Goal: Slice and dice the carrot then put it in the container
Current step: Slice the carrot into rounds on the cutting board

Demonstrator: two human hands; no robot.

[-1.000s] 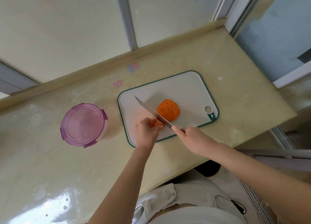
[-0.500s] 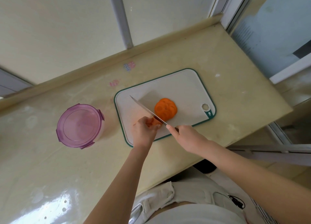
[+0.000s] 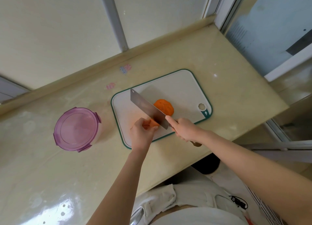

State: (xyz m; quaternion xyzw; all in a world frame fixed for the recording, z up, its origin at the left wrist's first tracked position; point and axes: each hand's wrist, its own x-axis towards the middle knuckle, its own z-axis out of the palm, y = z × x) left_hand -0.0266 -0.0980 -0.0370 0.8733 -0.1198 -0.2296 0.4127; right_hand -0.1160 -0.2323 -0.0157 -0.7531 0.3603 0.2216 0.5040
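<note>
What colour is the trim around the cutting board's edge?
Dark green, around the white cutting board; seen in the head view, the only one.

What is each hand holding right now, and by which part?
The right hand grips the cleaver by its handle. The left hand holds the carrot stub by the end away from the blade.

left hand (image 3: 141,133), right hand (image 3: 184,130), arms: bare | torso: white creased garment (image 3: 185,206) (pocket-like fold) | black cable (image 3: 239,203) on it
</note>
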